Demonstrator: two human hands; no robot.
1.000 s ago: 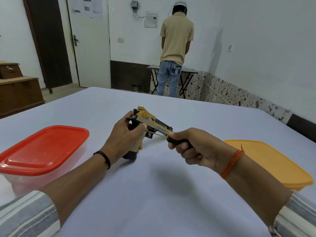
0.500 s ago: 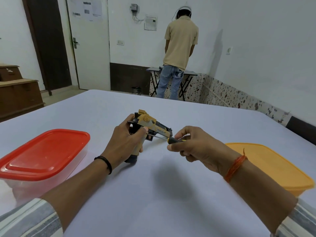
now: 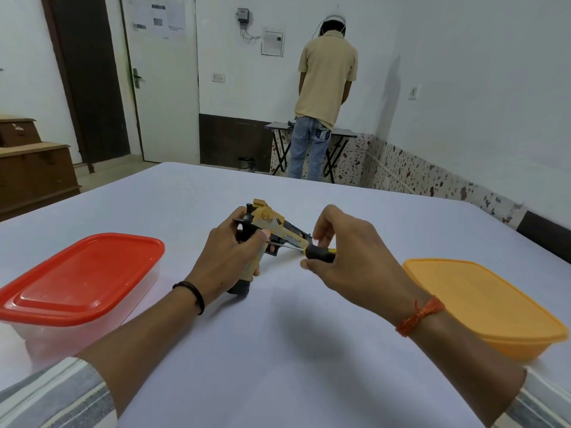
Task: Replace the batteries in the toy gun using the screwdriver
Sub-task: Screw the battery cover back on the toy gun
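A yellow and black toy gun [image 3: 272, 223] stands with its grip base on the white table [image 3: 278, 350], barrel pointing right and away. My left hand [image 3: 228, 257] grips its handle, thumb near the trigger area. My right hand [image 3: 343, 254] pinches the black and yellow handle of a screwdriver [image 3: 318, 253]. The thin shaft runs left to the gun's grip, just under the barrel. The tip is hidden by my left thumb.
A clear box with a red lid [image 3: 80, 282] sits on the left of the table. A box with an orange lid [image 3: 482, 307] sits on the right. A person [image 3: 324, 97] stands with their back turned at a small folding table by the far wall.
My right hand has loosened from a full fist on the screwdriver handle to a fingertip pinch, and its fingers have lifted. The gun stays in my left hand.
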